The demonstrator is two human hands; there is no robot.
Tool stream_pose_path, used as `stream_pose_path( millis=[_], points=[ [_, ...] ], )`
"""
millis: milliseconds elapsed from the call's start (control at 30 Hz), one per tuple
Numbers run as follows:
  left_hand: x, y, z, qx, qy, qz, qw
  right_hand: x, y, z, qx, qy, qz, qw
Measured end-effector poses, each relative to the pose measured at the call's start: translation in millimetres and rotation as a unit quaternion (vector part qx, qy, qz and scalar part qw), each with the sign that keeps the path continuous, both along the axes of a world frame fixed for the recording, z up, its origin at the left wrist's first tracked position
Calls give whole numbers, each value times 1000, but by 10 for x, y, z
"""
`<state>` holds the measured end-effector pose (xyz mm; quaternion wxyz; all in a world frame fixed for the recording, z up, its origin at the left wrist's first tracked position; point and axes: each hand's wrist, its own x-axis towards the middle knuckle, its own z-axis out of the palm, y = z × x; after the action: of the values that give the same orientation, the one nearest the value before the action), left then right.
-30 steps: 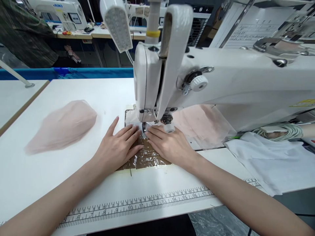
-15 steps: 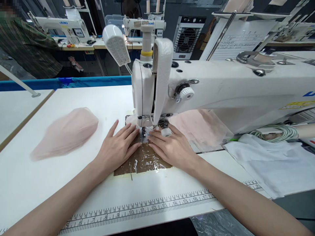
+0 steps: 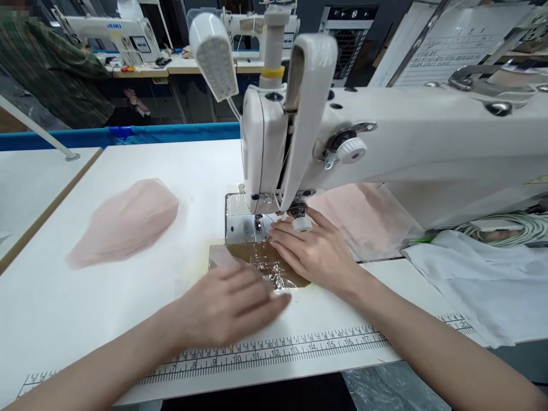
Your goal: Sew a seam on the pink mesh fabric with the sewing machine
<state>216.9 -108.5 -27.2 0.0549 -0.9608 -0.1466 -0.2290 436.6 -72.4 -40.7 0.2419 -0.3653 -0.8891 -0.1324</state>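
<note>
My right hand [image 3: 317, 251] lies flat with fingers stretched out beside the presser foot [image 3: 258, 224] of the white sewing machine [image 3: 385, 148], resting on a brown patch covered in shiny film [image 3: 268, 260]. My left hand [image 3: 231, 305] is blurred by motion, fingers extended and pointing right, over the table near the patch's front-left corner. Neither hand visibly grips anything. The metal needle plate [image 3: 240, 222] shows bare behind the patch.
A pale pink fabric piece [image 3: 126, 222] lies to the left on the white table [image 3: 85, 297]. More pink fabric [image 3: 363, 220] sits under the machine arm, white cloth [image 3: 479, 274] at right. A printed ruler [image 3: 278, 348] runs along the front edge. Another person [image 3: 47, 63] stands far left.
My left hand has pulled back from the presser foot toward me and swung to the right. The needle plate is now uncovered. My right hand stays in place.
</note>
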Motion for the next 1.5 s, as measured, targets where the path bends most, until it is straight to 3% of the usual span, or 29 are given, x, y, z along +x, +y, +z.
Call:
stream_pose_path(
  millis=[100,167,300,400,500,567,633,767,867,900,967,1100,1167,1300,1367,1433,1500],
  points=[
    [-124,163,28,-52,-2,178,983,-3,-10,1,-15,10,-1,1000],
    [-192,251,31,-124,53,238,962,-18,-26,8,-53,34,1,998],
    [-179,243,20,-224,81,238,942,-81,-86,48,-214,111,25,970],
    [-97,170,36,-300,-7,221,928,-136,-145,103,-334,138,45,931],
    [-56,145,96,-450,-135,240,850,-160,-190,148,-415,160,46,894],
    [-64,160,150,-534,-198,246,784,-152,-199,159,-463,197,43,863],
    [-89,184,197,-582,-227,246,741,-133,-191,158,-521,247,34,816],
    [-123,213,215,-634,-179,233,715,-115,-155,164,-622,325,39,711],
    [-113,212,168,-645,-165,222,712,-139,-143,191,-654,373,64,655],
    [-102,208,150,-646,-174,218,710,-153,-144,198,-651,385,71,650],
    [-73,196,121,-651,-188,203,707,-184,-155,199,-627,397,77,666],
    [-1,166,102,-636,-186,177,728,-231,-180,143,-555,359,45,749],
    [18,160,98,-607,-184,190,749,-227,-178,109,-537,351,31,767],
    [0,171,82,-554,-195,229,776,-178,-145,79,-538,376,21,754],
    [-16,172,76,-538,-197,242,783,-163,-133,76,-522,382,21,762],
    [-20,164,78,-548,-196,243,776,-164,-134,74,-523,388,18,759],
    [-14,152,84,-570,-196,235,763,-175,-145,70,-555,399,14,730]
  ],
)
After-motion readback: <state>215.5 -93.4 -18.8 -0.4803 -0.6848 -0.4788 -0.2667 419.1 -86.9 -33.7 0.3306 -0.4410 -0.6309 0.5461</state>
